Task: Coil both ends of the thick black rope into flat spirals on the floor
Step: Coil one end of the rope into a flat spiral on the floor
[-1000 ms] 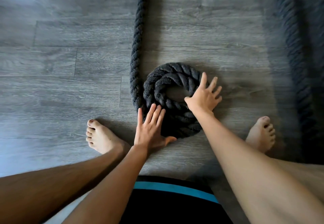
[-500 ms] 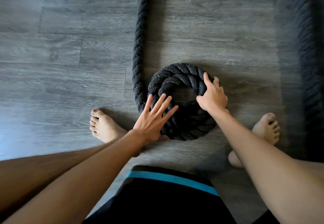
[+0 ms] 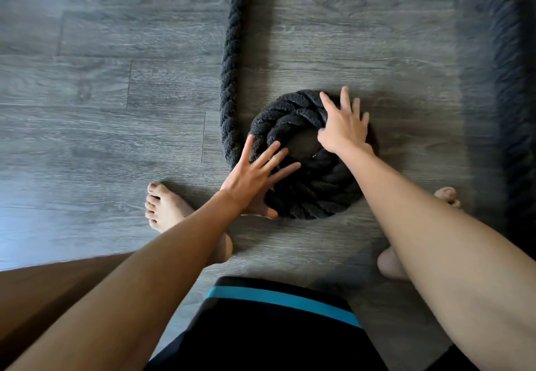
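Observation:
A thick black braided rope (image 3: 232, 60) runs from the top of the view down the grey wood floor and curls into a flat spiral (image 3: 313, 190) of about two turns, with a small bare patch of floor in its centre. My left hand (image 3: 255, 176) lies flat with fingers spread on the spiral's left side, thumb at its lower rim. My right hand (image 3: 343, 127) presses flat with fingers apart on the spiral's upper right. Another stretch of the black rope (image 3: 510, 95) runs down the right edge, blurred and in shadow.
My bare left foot (image 3: 168, 208) stands just left of the spiral and my right foot (image 3: 446, 196) just right of it. Black shorts with a blue band (image 3: 278, 298) fill the bottom. Grey plank floor (image 3: 101, 109) stretches away to the left.
My left hand slid up from the spiral's lower left rim onto its left side. My right hand moved up and over the spiral's upper right and spread its fingers. The spiral tightened slightly.

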